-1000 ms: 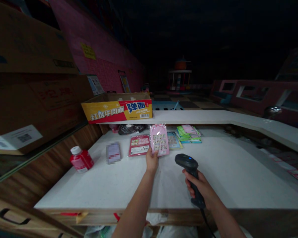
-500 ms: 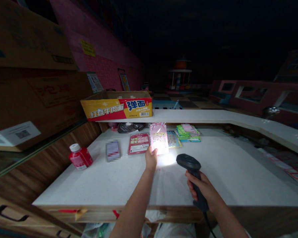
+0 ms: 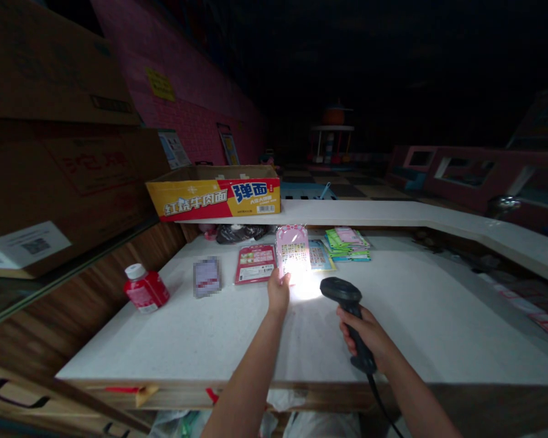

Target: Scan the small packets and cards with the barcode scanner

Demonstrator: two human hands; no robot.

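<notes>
My left hand (image 3: 279, 293) pinches the lower edge of a pink sticker pack (image 3: 293, 246) in clear wrapping, tilted up above the white counter. My right hand (image 3: 361, 331) is wrapped round the handle of a black barcode scanner (image 3: 341, 291), its cord hanging down. Bright light from the scanner falls on the pack's lower part and the counter beside it. Left of the held pack lies a red flat packet (image 3: 256, 264). Partly behind it is a blue and yellow packet (image 3: 320, 255), and further right a pile of green packets (image 3: 347, 244).
A red bottle with a white cap (image 3: 146, 288) stands at the left, beside a blurred-out flat item (image 3: 207, 277). An open noodle carton (image 3: 214, 198) sits on the raised ledge (image 3: 356, 213) along the back. Large cardboard boxes (image 3: 64, 182) are stacked at far left.
My right hand has moved the scanner slightly left and up, closer to the pack. The light patch on the counter has shifted a little. My left hand still holds the pack nearly in place.
</notes>
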